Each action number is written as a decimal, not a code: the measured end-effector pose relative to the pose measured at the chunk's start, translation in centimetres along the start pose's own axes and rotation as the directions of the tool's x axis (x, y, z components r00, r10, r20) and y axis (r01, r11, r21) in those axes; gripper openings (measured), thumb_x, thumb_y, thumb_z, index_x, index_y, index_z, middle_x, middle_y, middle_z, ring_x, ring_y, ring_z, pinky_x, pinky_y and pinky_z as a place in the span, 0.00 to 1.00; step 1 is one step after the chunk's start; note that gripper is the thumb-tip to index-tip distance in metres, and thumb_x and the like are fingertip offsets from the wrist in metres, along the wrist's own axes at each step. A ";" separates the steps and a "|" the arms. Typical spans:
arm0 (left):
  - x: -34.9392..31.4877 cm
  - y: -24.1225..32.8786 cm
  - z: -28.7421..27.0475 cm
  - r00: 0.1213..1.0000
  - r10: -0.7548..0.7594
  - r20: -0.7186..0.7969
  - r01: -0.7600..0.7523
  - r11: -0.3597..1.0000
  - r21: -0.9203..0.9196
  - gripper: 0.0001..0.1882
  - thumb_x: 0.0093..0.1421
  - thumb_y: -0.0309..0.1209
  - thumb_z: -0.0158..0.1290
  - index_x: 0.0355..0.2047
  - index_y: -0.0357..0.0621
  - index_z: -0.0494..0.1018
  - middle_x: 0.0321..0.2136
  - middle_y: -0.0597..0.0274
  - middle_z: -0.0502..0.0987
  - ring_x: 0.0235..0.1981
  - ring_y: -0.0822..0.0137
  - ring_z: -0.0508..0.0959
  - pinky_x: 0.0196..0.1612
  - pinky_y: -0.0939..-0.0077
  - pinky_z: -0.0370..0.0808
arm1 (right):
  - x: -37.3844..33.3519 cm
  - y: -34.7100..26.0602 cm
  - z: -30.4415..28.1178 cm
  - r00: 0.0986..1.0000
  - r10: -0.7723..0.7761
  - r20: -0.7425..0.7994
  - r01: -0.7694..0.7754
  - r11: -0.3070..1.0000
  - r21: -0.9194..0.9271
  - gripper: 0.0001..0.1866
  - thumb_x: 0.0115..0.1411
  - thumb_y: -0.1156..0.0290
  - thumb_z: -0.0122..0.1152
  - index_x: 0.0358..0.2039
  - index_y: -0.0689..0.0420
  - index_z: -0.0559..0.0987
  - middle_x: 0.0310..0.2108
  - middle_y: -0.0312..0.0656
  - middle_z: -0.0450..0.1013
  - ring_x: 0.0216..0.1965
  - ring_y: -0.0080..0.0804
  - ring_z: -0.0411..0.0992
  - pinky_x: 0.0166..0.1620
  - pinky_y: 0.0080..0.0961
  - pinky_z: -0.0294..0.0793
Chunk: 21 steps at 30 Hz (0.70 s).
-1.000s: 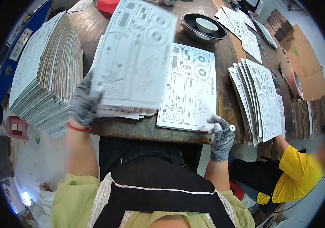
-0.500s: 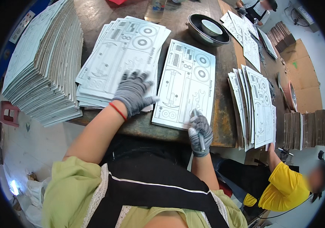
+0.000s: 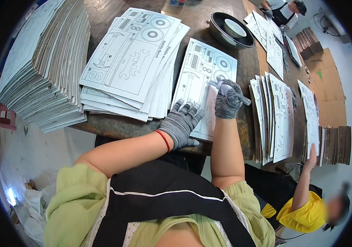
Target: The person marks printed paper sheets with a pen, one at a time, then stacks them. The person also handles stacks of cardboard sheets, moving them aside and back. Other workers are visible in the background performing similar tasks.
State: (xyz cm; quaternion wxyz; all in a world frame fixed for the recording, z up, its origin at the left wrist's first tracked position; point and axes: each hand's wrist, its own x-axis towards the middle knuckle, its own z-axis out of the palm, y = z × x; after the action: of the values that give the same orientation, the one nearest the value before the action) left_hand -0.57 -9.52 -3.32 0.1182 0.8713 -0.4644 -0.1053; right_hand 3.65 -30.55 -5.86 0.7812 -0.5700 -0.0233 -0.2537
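Observation:
A printed board (image 3: 190,88) with outline drawings of tools and wheels lies in front of me. My left hand (image 3: 181,123), in a grey striped glove, rests with fingers spread on its lower left corner. Over the board's right side, my gloved right hand (image 3: 228,102) is closed around a slim grey stick-like tool (image 3: 245,100); its exact kind is unclear. The tool's other end pokes out on the left of the fist. Part of the print is hidden under my hands. Left of the board lies a loose pile of matching printed sheets (image 3: 120,61).
A tall stack of boards (image 3: 67,61) stands at the far left. Dark bowls (image 3: 229,35) hold a white bowl at the back. More boards (image 3: 281,119) stand on the right, near a person in yellow (image 3: 303,214) holding a sheet. Another person (image 3: 285,12) works at the far right.
My left hand has moved off the loose pile onto the board's lower left corner. My right hand has risen up the board with the tool. The person in yellow has lifted a sheet.

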 end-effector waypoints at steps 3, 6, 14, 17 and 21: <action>0.0 0.0 0.2 1.000 0.003 0.017 -0.002 1.000 -0.026 0.47 0.51 0.62 0.50 0.63 0.45 0.53 0.63 0.49 0.54 0.65 0.52 0.52 0.66 0.51 0.40 | 0.0 0.1 1.6 0.997 0.056 -0.055 -0.066 0.975 -0.212 0.06 0.54 0.75 0.58 0.31 0.62 0.80 0.30 0.43 0.77 0.37 0.32 0.74 0.44 0.27 0.72; 0.3 0.0 0.4 0.999 -0.041 -0.022 0.040 0.999 -0.015 0.47 0.51 0.62 0.49 0.64 0.45 0.53 0.64 0.50 0.53 0.65 0.52 0.52 0.66 0.52 0.41 | -1.0 0.5 1.5 0.997 -0.038 0.069 0.071 0.817 -0.572 0.09 0.57 0.75 0.54 0.33 0.65 0.79 0.31 0.44 0.77 0.34 0.30 0.74 0.41 0.25 0.73; 0.7 0.2 1.0 0.984 -0.174 0.025 0.173 0.984 0.029 0.52 0.51 0.66 0.45 0.64 0.38 0.48 0.65 0.47 0.50 0.67 0.52 0.49 0.67 0.55 0.37 | -9.2 -3.7 2.9 0.975 0.068 0.213 0.085 0.770 -0.632 0.19 0.53 0.63 0.60 0.39 0.65 0.79 0.39 0.47 0.77 0.41 0.33 0.75 0.46 0.28 0.73; 0.8 0.4 1.2 0.988 -0.149 0.034 0.147 0.987 0.067 0.50 0.54 0.64 0.42 0.64 0.37 0.49 0.65 0.46 0.49 0.67 0.52 0.47 0.68 0.56 0.37 | -15.3 -6.1 2.6 0.961 0.031 0.276 0.228 0.482 -0.846 0.13 0.52 0.73 0.60 0.39 0.63 0.78 0.38 0.44 0.77 0.39 0.30 0.76 0.42 0.23 0.75; 0.6 0.2 1.0 0.985 -0.165 0.056 0.159 0.982 0.099 0.51 0.53 0.65 0.43 0.64 0.36 0.49 0.65 0.45 0.49 0.67 0.51 0.48 0.68 0.57 0.38 | -17.3 -7.5 3.8 0.936 0.063 0.346 0.328 0.194 -0.924 0.10 0.52 0.74 0.59 0.36 0.58 0.78 0.34 0.39 0.77 0.32 0.29 0.75 0.40 0.23 0.75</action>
State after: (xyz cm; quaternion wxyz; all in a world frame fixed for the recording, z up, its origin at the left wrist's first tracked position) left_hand -0.69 -10.26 -4.24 0.0530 0.9070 -0.4001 -0.1205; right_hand -13.60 -22.35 -3.59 0.2070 -0.9599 -0.0297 -0.1865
